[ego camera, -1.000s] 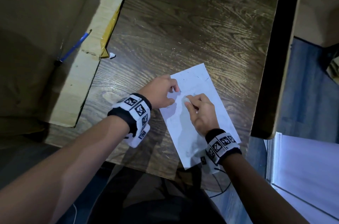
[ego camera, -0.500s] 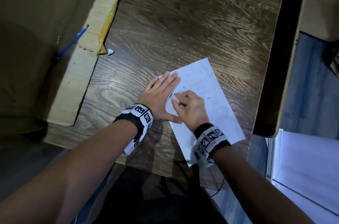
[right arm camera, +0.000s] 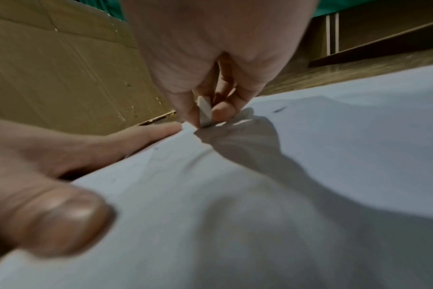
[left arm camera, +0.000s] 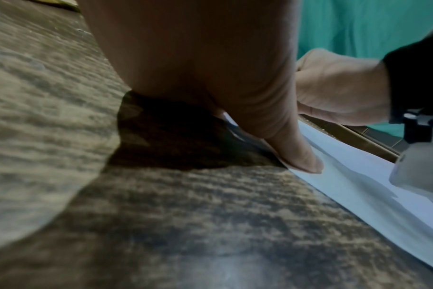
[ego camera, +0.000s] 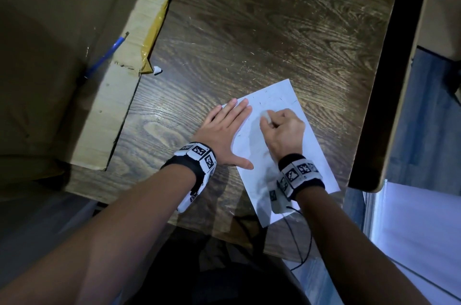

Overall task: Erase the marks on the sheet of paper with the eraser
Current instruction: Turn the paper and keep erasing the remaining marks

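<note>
Right hand (ego camera: 283, 133) pinching eraser (ego camera: 266, 116)

Bare forearms; black wristbands (ego camera: 303, 174) with white tag-printed blocks; thin black cable (ego camera: 303, 237) from right band.

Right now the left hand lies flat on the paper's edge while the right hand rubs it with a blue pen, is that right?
Not quite. The right hand pinches a small white eraser, not a pen, as the right wrist view shows. The left hand does lie flat on the edge of the paper.
</note>
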